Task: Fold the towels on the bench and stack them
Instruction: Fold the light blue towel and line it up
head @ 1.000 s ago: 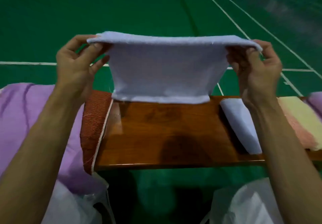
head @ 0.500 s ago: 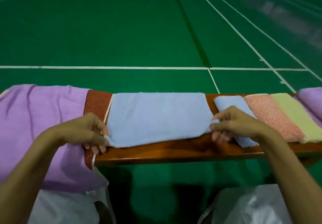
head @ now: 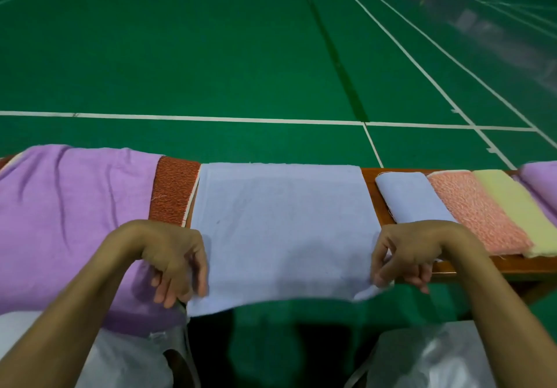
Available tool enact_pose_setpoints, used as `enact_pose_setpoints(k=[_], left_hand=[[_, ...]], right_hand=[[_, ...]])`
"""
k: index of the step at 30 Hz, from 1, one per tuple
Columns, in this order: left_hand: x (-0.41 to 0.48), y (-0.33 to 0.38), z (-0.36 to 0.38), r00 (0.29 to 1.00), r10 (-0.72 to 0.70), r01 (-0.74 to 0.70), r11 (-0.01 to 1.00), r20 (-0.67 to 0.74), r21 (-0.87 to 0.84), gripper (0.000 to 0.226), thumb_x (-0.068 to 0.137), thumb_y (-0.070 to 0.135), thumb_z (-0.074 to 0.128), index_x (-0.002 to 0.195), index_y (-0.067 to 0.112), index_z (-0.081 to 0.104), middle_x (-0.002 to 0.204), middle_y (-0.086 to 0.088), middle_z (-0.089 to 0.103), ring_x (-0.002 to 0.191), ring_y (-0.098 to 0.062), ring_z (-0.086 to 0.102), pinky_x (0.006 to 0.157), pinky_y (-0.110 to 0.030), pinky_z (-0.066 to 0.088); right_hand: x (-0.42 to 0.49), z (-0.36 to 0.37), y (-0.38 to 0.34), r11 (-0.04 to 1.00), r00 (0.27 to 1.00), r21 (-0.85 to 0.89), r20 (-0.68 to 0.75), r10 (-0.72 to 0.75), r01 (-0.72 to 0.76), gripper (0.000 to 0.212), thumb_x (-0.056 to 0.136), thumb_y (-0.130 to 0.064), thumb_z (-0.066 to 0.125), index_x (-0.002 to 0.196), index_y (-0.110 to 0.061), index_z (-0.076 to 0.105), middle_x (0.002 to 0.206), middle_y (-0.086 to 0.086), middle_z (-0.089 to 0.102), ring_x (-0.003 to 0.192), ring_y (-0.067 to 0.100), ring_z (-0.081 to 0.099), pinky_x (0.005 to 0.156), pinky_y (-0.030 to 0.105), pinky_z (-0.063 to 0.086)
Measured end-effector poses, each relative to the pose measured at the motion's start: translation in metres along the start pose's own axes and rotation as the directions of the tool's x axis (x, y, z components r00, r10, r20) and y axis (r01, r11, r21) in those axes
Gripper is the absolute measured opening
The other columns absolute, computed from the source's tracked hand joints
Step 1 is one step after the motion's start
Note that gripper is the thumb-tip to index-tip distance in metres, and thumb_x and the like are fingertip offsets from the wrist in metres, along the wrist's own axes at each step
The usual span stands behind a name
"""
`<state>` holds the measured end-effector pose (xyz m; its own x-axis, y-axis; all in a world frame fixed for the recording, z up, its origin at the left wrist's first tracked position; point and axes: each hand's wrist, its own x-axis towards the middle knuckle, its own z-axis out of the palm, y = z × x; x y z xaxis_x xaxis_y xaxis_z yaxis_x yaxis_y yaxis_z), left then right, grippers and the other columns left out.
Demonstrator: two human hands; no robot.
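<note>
A light blue towel [head: 280,231] lies spread flat across the wooden tabletop [head: 369,188]. Its far edge runs along the tabletop's far side and its near edge hangs out past the near side over the green court floor [head: 211,56]. The left hand [head: 173,262] has its fingers curled round the towel's near left corner, though blur hides the exact grip. The right hand [head: 404,255] pinches the near right corner between thumb and fingers. At the left the towel's edge meets a rust-red towel [head: 173,191], which lies partly under a big purple towel [head: 75,206] cut off by the frame. At the right a strip of bare wood separates it from a folded blue towel [head: 410,197], whose near end the right hand covers. Beyond that lie a pink towel [head: 470,209], a pale yellow towel [head: 518,206] and another purple towel [head: 542,182], cut off at the right edge.
</note>
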<state>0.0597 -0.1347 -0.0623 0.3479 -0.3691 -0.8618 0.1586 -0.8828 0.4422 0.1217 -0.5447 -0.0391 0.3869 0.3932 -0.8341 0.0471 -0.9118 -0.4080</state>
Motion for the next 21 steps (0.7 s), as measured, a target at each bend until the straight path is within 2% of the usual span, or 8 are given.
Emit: enact_pose_setpoints(k=[2, 4, 7, 9, 11, 14, 17, 21], left_hand=[[-0.003, 0.001, -0.002, 0.989, 0.075, -0.081, 0.996, -0.128, -0.042, 0.019, 0.089, 0.012, 0.074, 0.106, 0.019, 0.079, 0.079, -0.01, 0.078, 0.057, -0.015, 0.07, 0.054, -0.021, 0.05], [0.003, 0.005, -0.003, 0.863, 0.176, -0.257, 0.96, -0.473, -0.112, 0.01, 0.096, 0.013, 0.072, 0.098, 0.019, 0.079, 0.073, -0.008, 0.077, 0.053, -0.015, 0.066, 0.054, -0.025, 0.051], [0.032, 0.014, -0.001, 0.345, 0.178, -0.373, 0.927, -0.922, 0.039, 0.009, 0.097, 0.023, 0.07, 0.104, 0.025, 0.075, 0.076, 0.004, 0.077, 0.066, -0.012, 0.07, 0.065, -0.036, 0.058], [0.055, 0.022, 0.005, 0.145, 0.234, -0.225, 0.954, -0.961, 0.198, 0.029, 0.099, 0.034, 0.067, 0.127, 0.028, 0.068, 0.112, 0.009, 0.075, 0.102, -0.015, 0.068, 0.088, -0.041, 0.057], [0.074, 0.029, 0.011, 0.167, 0.306, -0.173, 0.945, -0.937, 0.277, 0.051, 0.104, 0.042, 0.054, 0.151, 0.022, 0.05, 0.149, 0.002, 0.055, 0.14, -0.022, 0.046, 0.114, -0.043, 0.04], [0.099, 0.042, 0.02, 0.247, 0.391, -0.134, 0.92, -0.887, 0.368, 0.07, 0.104, 0.052, 0.033, 0.165, 0.02, 0.019, 0.171, 0.002, 0.015, 0.16, -0.019, 0.004, 0.129, -0.041, 0.009], [0.118, 0.051, 0.028, 0.344, 0.383, -0.039, 0.918, -0.857, 0.394, 0.074, 0.103, 0.055, 0.018, 0.166, 0.021, 0.001, 0.172, 0.002, -0.006, 0.158, -0.016, -0.014, 0.13, -0.044, 0.002], [0.122, 0.047, 0.029, 0.394, 0.292, 0.096, 0.93, -0.872, 0.354, 0.091, 0.089, 0.072, -0.003, 0.164, 0.02, -0.008, 0.17, 0.001, -0.018, 0.156, -0.018, -0.021, 0.128, -0.043, -0.009]], right_hand=[[-0.002, -0.001, -0.001, 0.998, 0.997, 0.014, -0.048, -0.068, 0.069, 0.017, 0.091, -0.038, 0.076, 0.099, -0.024, 0.083, 0.065, 0.018, 0.066, 0.049, 0.019, 0.06, 0.053, 0.025, 0.048], [0.002, -0.001, -0.002, 0.982, 0.96, 0.077, -0.236, -0.15, 0.172, 0.018, 0.092, -0.036, 0.074, 0.093, -0.021, 0.083, 0.062, 0.016, 0.066, 0.046, 0.019, 0.053, 0.05, 0.026, 0.044], [0.032, 0.001, -0.007, 0.946, 0.687, 0.07, -0.705, -0.177, 0.316, 0.015, 0.095, -0.023, 0.072, 0.084, -0.019, 0.082, 0.059, 0.002, 0.068, 0.048, 0.012, 0.051, 0.054, 0.027, 0.047], [0.058, 0.003, -0.016, 0.956, 0.404, -0.027, -0.903, -0.148, 0.291, 0.009, 0.095, -0.023, 0.071, 0.091, -0.021, 0.079, 0.077, -0.005, 0.074, 0.067, 0.009, 0.063, 0.07, 0.036, 0.056], [0.079, 0.012, -0.032, 0.967, 0.293, -0.086, -0.943, -0.156, 0.241, 0.022, 0.099, -0.032, 0.065, 0.118, -0.023, 0.071, 0.116, -0.004, 0.072, 0.102, 0.015, 0.065, 0.094, 0.042, 0.054], [0.103, 0.031, -0.058, 0.944, 0.388, -0.269, -0.863, -0.324, 0.19, 0.061, 0.103, -0.054, 0.04, 0.157, -0.025, 0.037, 0.166, 0.0, 0.031, 0.153, 0.022, 0.024, 0.125, 0.044, 0.022], [0.129, 0.047, -0.071, 0.877, 0.51, -0.47, -0.733, -0.451, 0.1, 0.067, 0.105, -0.057, 0.021, 0.165, -0.031, 0.003, 0.172, -0.007, -0.012, 0.157, 0.016, -0.017, 0.128, 0.048, -0.005], [0.139, 0.047, -0.061, 0.884, 0.58, -0.468, -0.725, -0.372, -0.018, 0.065, 0.106, -0.059, 0.011, 0.163, -0.036, -0.005, 0.17, -0.008, -0.019, 0.156, 0.018, -0.023, 0.126, 0.054, -0.008]])
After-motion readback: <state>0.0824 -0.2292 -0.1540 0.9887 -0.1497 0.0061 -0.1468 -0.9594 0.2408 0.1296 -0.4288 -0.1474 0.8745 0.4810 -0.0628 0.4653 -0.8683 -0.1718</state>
